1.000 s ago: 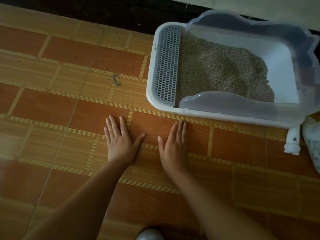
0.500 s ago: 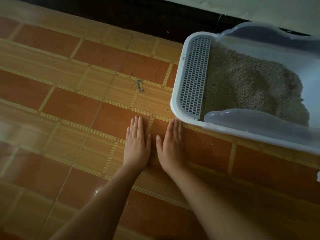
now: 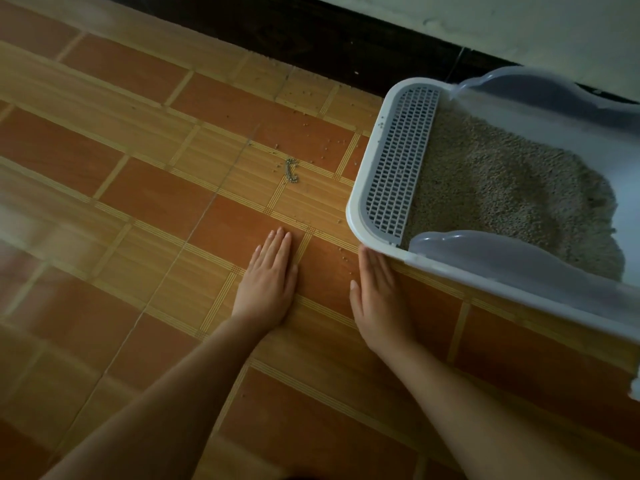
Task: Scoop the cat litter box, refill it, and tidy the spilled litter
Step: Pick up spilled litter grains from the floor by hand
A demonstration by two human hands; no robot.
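Well to the right of the frame, the white litter box (image 3: 356,209) sits on the floor against the wall, running off the right edge. It holds a mound of pale grey litter (image 3: 502,188), piled higher toward the lower right. A grey slotted grille (image 3: 398,161) spans its left end, and a translucent bluish shield (image 3: 519,261) rises along its near and far sides. Left of the box, near the middle of the frame, a small curved clump of spilled litter (image 3: 291,171) lies on the orange-brown tiled floor (image 3: 138,202), with loose grains (image 3: 311,98) scattered above it and toward the box. Below the clump, the left hand (image 3: 268,285) lies flat on the tiles, palm down, fingers straight and pressed together, holding nothing. The right hand (image 3: 379,299) lies flat beside it, apart from it, fingers likewise straight and together, with its fingertips at the box's lower left corner, seemingly touching it. Both bare forearms reach up from the bottom edge. A dark skirting board (image 3: 311,36) crosses the top, under a pale wall (image 3: 519,22).
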